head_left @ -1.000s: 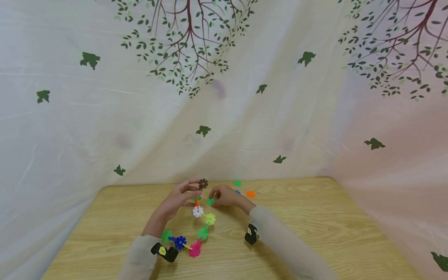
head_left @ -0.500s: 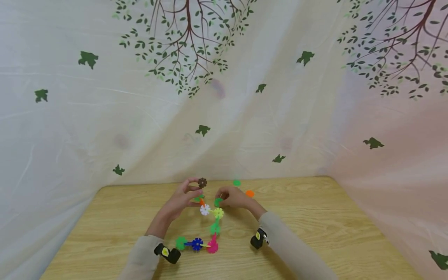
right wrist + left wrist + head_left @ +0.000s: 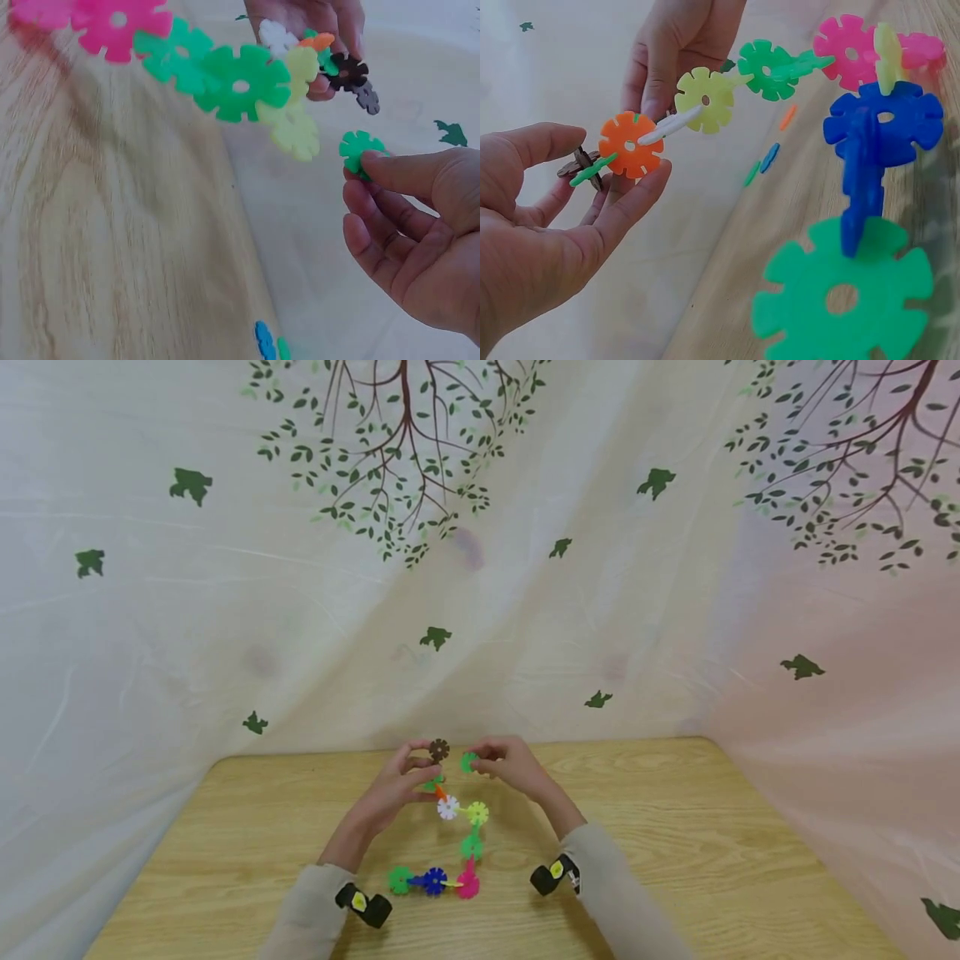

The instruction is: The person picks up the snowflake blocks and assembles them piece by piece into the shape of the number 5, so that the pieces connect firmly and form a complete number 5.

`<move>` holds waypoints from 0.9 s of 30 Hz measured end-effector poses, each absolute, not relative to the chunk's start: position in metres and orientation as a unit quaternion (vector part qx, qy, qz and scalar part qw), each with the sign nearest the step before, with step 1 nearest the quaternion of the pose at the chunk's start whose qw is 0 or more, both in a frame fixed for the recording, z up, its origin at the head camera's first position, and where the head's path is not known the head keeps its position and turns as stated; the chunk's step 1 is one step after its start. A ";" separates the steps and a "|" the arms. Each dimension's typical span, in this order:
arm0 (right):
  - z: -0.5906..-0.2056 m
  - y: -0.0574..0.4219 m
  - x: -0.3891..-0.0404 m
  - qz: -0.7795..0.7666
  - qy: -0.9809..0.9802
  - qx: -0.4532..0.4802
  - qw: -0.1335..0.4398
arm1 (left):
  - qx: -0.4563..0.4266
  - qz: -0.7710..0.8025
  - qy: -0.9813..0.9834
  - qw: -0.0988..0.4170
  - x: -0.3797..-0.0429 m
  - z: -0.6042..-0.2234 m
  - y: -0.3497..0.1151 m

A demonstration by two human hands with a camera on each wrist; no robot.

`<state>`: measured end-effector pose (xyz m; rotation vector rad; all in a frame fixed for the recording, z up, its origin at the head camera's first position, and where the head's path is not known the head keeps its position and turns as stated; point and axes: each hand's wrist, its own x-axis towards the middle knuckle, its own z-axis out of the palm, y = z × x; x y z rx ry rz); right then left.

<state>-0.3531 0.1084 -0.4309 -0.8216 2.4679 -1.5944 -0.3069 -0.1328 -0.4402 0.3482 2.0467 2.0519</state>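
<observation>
My left hand [image 3: 386,797] grips the end of a chain of notched plastic discs, at the brown disc [image 3: 438,749] and the green and orange discs beside it. From there the chain hangs through a white disc [image 3: 447,807], a yellow disc [image 3: 477,812], a green disc [image 3: 472,847] and a pink disc [image 3: 468,884]. It then runs left through a dark blue disc [image 3: 434,882] to a green end disc [image 3: 401,881]. Between thumb and fingers, my right hand [image 3: 517,767] pinches a loose green disc [image 3: 360,151], close to the brown discs [image 3: 347,70] but apart from them.
Loose blue [image 3: 769,157], green [image 3: 751,174] and orange [image 3: 788,117] discs lie on the wooden table [image 3: 675,860], past the chain in the left wrist view. Behind the table's far edge hangs a pale cloth [image 3: 525,635] printed with leaves and birds.
My right hand has lifted the loose green disc up to the height of the brown one, moving right first. The hanging chain has swung right. My left hand keeps its grip, shifted slightly right.
</observation>
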 end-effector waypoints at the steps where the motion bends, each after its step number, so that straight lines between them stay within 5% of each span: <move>1: -0.429 0.107 -0.352 -0.528 0.806 -0.266 0.037 | 0.120 0.700 0.695 0.110 -0.307 -0.440 -0.132; 11: -0.430 0.097 -0.348 -0.577 0.774 -0.258 -0.037 | 0.127 0.709 0.685 0.109 -0.308 -0.443 -0.128; 27: -0.441 0.090 -0.348 -0.591 0.766 -0.243 -0.075 | 0.145 0.698 0.690 0.122 -0.306 -0.440 -0.128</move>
